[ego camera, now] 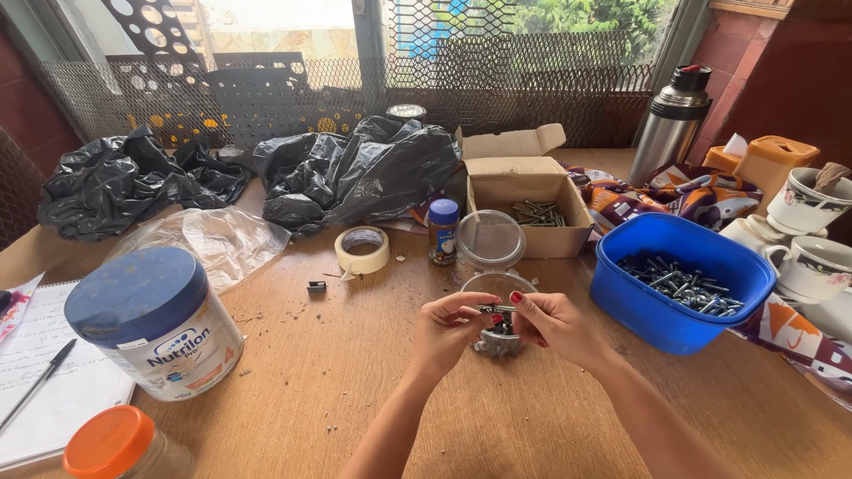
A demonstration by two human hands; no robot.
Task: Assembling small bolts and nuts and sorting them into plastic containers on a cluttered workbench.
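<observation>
While both hands meet at the near middle of the worktop (373, 381), the left hand (446, 330) and the right hand (552, 325) pinch a small metal screw (497, 310) between thumb and fingertips, each closed on one end of it. They hold it just above a small clear jar (498, 288), which stands on the worktop and looks partly filled with dark screws; how full it is I cannot tell, since the hands cover its lower part.

The jar's clear lid (490, 239) lies off, just beyond it, leaning near the cardboard box (527, 189). That box sits open farther back with a small heap of screws inside. To the right, a blue tub (621, 284) holds a thick layer of screws, so plenty of loose hardware remains there. As a judgement, the sorting looks partway: some screws sit in the jar, many more wait in the tub and box, and the lid is not yet on.

On the left stand a large tin with a blue lid (153, 321), a roll of masking tape (363, 249) and 2 black plastic bags (355, 168).
</observation>
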